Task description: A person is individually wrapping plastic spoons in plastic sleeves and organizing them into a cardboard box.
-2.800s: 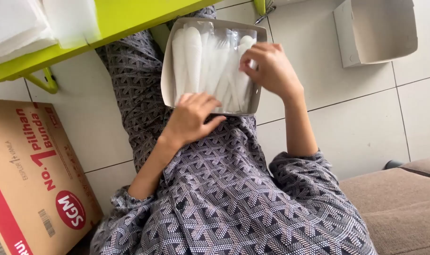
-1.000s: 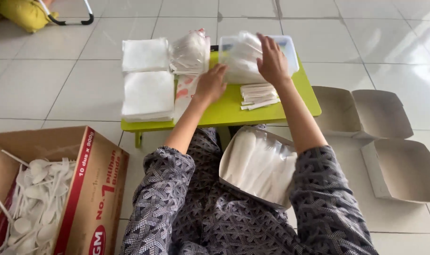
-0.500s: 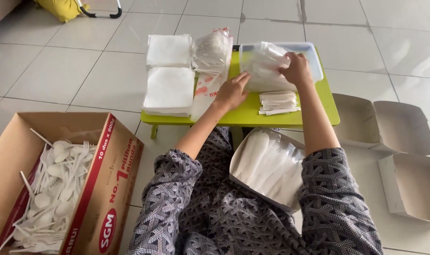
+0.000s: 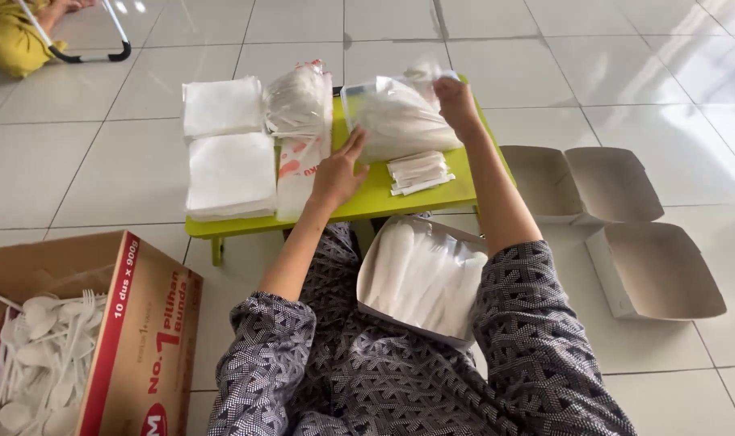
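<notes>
Bag (image 4: 400, 121) top pinched in right hand (image 4: 456, 101) grip.

Both arms are reaching forward, patterned sleeves pushed to the elbows. The left hand (image 4: 338, 171) is lying palm down, fingers spread and pointing ahead. The right hand (image 4: 455, 103) is stretching farther out, fingers curling in a pinching grip.
</notes>
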